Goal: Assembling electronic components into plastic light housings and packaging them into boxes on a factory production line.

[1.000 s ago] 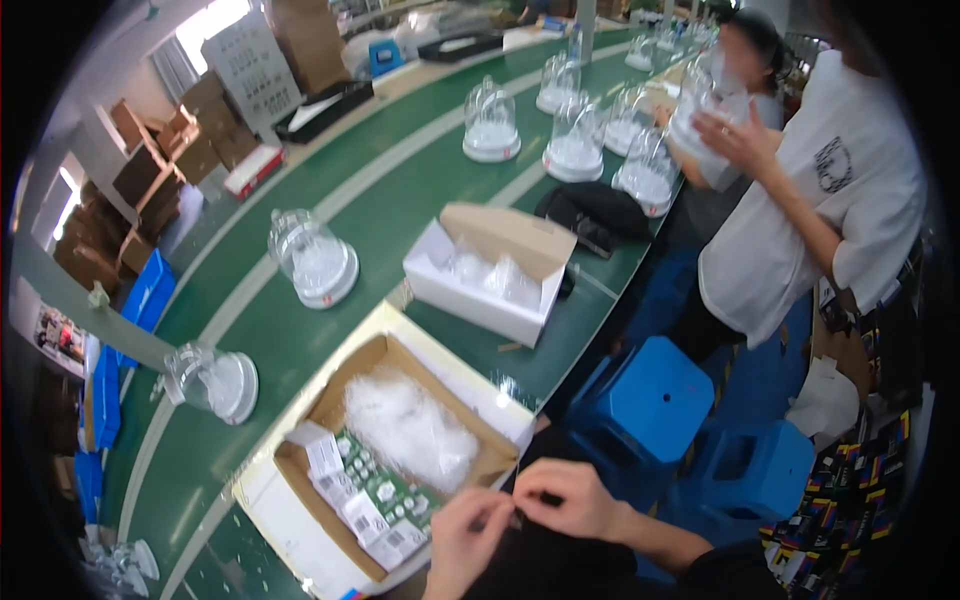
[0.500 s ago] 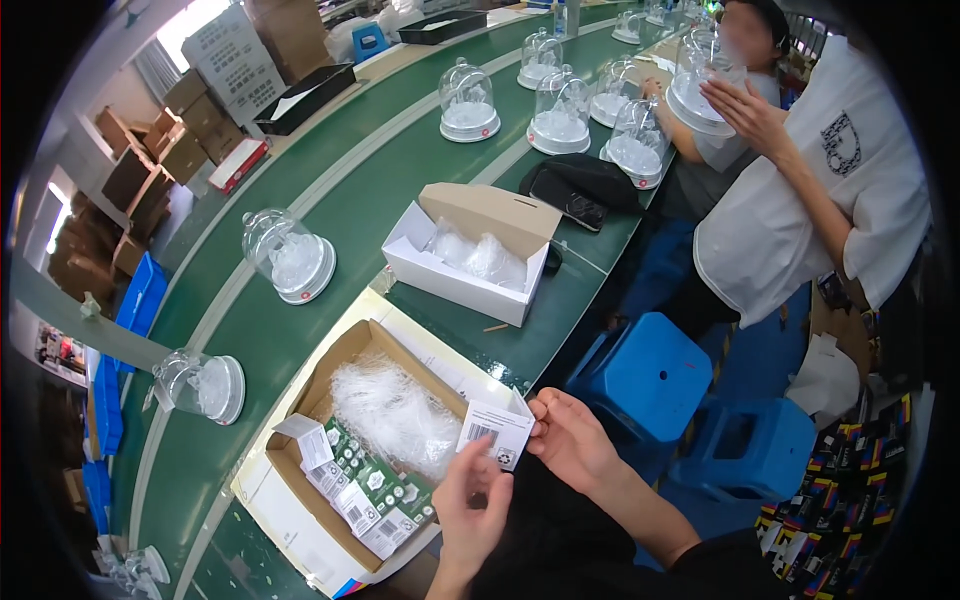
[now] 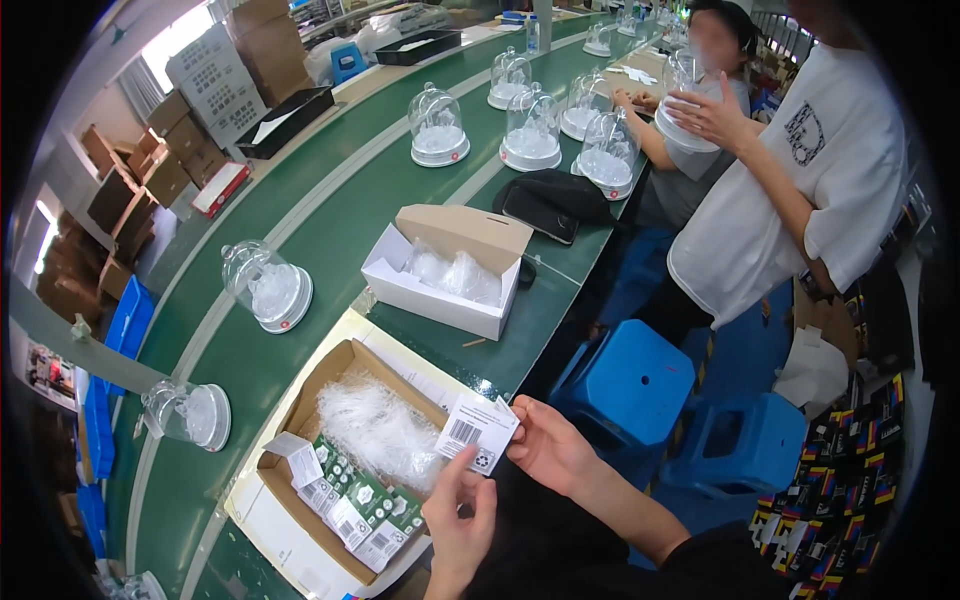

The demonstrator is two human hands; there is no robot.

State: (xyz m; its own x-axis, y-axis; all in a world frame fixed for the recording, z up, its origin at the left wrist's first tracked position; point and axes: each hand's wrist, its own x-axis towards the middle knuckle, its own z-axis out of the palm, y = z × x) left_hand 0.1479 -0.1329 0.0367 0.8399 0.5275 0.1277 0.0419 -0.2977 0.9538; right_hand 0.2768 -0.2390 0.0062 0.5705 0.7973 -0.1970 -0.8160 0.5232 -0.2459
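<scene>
I hold a small white card with a barcode (image 3: 478, 434) between both hands, over the near edge of the green table. My left hand (image 3: 462, 515) pinches its lower edge from below. My right hand (image 3: 545, 447) grips its right side. Just left of the card lies an open brown carton (image 3: 300, 415) with a clear plastic bag (image 3: 375, 430) and several small green-and-white packets (image 3: 355, 500) inside.
An open white box (image 3: 440, 295) with clear bags sits mid-table. Several clear glass domes on white bases (image 3: 268, 288) stand along the green conveyor (image 3: 330, 200). Two people stand at the right. Blue stools (image 3: 625, 385) are below, stacked cartons (image 3: 150, 170) far left.
Both hands rose from near the lower edge and now hold the white card up, tilted flatter than half a second ago. The view shifted slightly toward the right.
</scene>
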